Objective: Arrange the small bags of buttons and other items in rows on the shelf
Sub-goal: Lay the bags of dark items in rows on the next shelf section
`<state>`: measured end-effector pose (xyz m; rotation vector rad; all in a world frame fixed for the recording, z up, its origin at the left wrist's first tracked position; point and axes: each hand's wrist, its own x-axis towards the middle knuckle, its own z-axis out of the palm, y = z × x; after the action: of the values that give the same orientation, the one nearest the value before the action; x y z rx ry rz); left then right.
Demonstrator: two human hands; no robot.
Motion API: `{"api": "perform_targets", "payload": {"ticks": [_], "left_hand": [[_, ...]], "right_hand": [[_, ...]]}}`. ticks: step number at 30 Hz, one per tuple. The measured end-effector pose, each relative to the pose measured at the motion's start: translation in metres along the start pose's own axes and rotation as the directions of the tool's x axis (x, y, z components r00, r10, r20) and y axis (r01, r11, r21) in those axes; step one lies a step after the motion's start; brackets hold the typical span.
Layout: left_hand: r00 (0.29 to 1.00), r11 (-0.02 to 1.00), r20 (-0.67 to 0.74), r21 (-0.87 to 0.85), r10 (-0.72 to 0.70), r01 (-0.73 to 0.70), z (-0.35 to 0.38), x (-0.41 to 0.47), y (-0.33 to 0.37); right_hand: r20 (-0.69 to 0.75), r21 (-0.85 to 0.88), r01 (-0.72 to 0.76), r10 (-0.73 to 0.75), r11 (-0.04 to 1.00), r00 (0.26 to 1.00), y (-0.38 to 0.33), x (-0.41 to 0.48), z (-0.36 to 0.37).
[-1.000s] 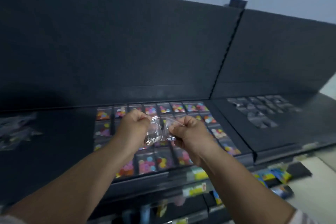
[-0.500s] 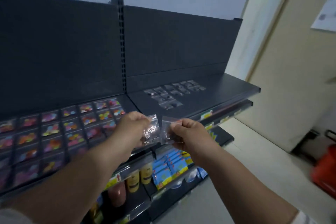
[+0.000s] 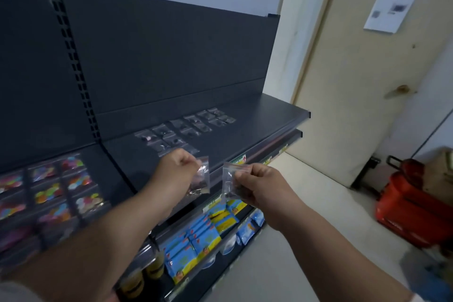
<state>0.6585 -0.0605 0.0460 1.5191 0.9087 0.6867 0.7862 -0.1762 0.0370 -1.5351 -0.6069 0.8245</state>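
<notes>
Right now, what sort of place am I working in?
Probably a small shop: a dark display shelf with price tags along its front edge, blue packets stocked on the level below, and what looks like a red basket on the floor.

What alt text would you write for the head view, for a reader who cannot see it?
The left hand pinches a small clear bag and the right hand pinches a second bag, in front of a dark shelf. Rows of clear bags lie on it; colourful button bags lie in rows to their left.
</notes>
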Motion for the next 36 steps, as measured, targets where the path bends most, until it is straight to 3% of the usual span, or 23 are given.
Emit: {"api": "perform_targets", "payload": {"ticks": [10, 21, 31, 36], "left_hand": [[0.998, 0.998, -0.069, 0.069, 0.006, -0.002, 0.014, 0.136, 0.000], [0.975, 0.989, -0.170, 0.006, -0.142, 0.145, 0.034, 0.206, -0.016], [0.928, 0.960, -0.343, 0.180, -0.143, 0.214, 0.068, 0.231, -0.032], [0.883, 0.903, -0.451, 0.312, -0.131, 0.293, 0.093, 0.242, -0.030]], "right_hand": [[0.027, -0.066, -0.019, 0.021, 0.998, 0.999, -0.024, 0.152, -0.002], [0.115, -0.203, -0.038, 0.062, 0.978, 0.991, -0.019, 0.254, -0.003], [0.376, -0.344, -0.055, 0.191, 0.937, 0.907, -0.010, 0.319, -0.015], [0.512, -0.473, 0.064, 0.215, 0.879, 0.832, -0.005, 0.350, -0.021]]}}
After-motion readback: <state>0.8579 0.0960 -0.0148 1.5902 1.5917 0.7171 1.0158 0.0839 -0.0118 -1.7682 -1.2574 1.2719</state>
